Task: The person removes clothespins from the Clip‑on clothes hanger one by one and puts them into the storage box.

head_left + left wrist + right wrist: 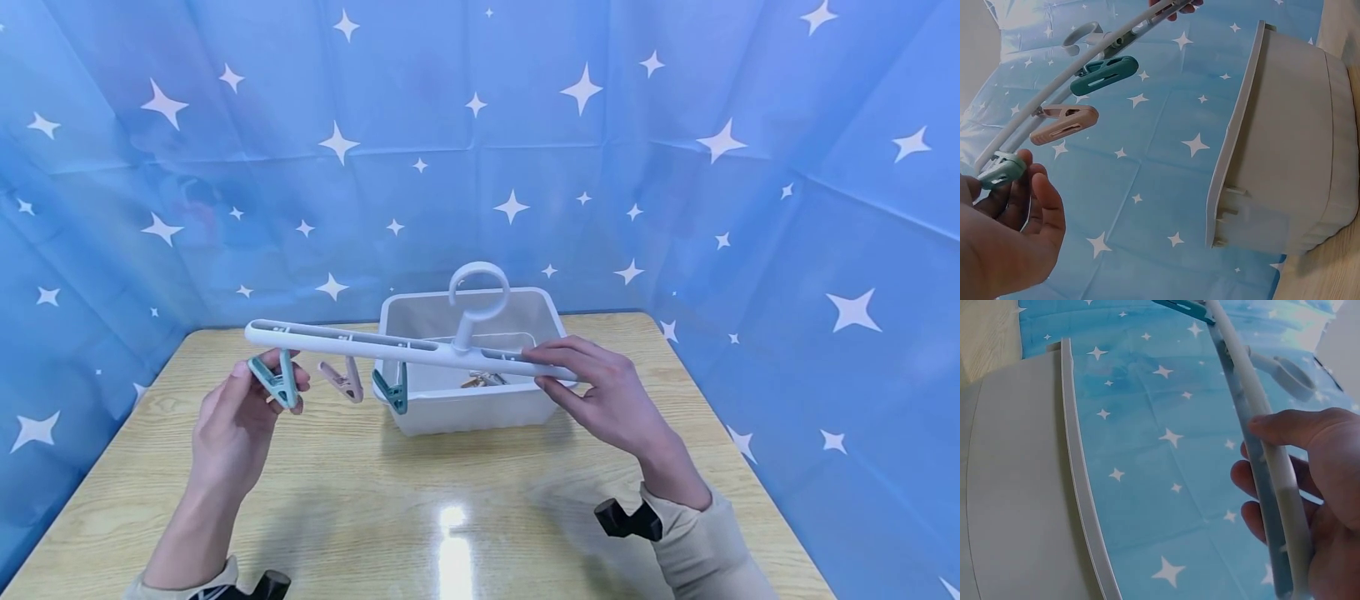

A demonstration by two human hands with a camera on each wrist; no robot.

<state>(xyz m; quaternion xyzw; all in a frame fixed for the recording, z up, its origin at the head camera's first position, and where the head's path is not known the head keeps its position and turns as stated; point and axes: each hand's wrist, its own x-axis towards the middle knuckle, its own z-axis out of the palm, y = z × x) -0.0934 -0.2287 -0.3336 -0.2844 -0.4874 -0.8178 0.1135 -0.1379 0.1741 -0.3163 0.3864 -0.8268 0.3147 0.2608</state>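
A white clip hanger (420, 353) with a round hook hangs in the air above the table, its left end higher than its right. My right hand (600, 387) grips the bar near its right end, thumb on one side and fingers on the other in the right wrist view. At the far left end, my left hand (240, 417) pinches a light green clip (279, 382) that hangs from the bar. Farther along the bar hang a pink clip (1065, 123) and a dark green clip (1105, 75), both untouched.
Behind and below the hanger, a white plastic bin (480, 412) stands on the wooden table (360, 517). Several small metallic and brown items (483, 380) lie inside it. A blue curtain with white stars (420, 92) encloses the back and sides.
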